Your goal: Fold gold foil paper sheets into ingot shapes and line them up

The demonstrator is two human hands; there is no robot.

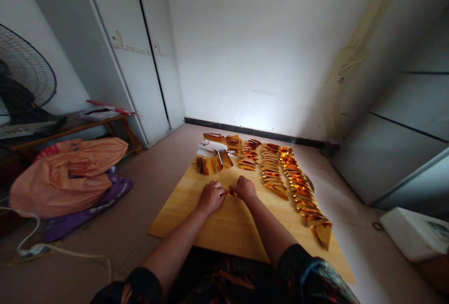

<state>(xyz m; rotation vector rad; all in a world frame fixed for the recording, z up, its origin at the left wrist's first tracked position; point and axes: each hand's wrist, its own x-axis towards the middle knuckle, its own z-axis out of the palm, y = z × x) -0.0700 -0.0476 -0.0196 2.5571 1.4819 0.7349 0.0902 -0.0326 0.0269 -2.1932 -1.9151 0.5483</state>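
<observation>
Low over the wooden board, my left hand and my right hand face each other, fingers closed in a pinch. Between the fingertips shows a small piece of gold foil paper, mostly hidden by the fingers. Just beyond my left hand lies a curved stack of gold foil sheets, with a white packet behind it. To the right of my right hand, folded gold foil pieces stand in overlapping rows, among them a middle row and a long right-hand row.
At the left, a fan stands on a wooden bench, near an orange bag and a purple bag. A pale cord runs over the floor. A white box is at the right, below a grey cabinet.
</observation>
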